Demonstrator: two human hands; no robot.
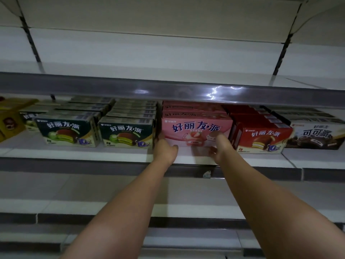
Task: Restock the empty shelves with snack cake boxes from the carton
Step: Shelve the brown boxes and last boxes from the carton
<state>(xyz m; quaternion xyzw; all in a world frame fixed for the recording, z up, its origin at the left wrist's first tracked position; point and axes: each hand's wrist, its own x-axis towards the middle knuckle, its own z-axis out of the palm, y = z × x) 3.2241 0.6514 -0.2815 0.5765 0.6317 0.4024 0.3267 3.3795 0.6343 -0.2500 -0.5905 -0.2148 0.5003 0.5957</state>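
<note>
In the head view both arms reach up to the middle shelf (74,153), and the two hands stand at the two lower corners of the front pink box (196,132). The left hand (165,149) lies against the box's left lower edge, its fingers going into the narrow gap beside the green box (127,134); the right hand (221,144) presses on the front face at the right, near the red box (263,138). I judge that the hands are placed so, one on each side, to keep the box square while it slides back into its row and to line its face with the neighbours. The left grip cannot be told (the fingers are hidden behind the box edge); the right grip looks released, with the fingers laid flat on the cardboard, though it is blurred. The pink box stands upright at the front of a row of pink boxes, between the green and the red rows. It is a flat, wide carton with blue letters and a picture of strawberry cakes. The carton of the task is not seen here.
</note>
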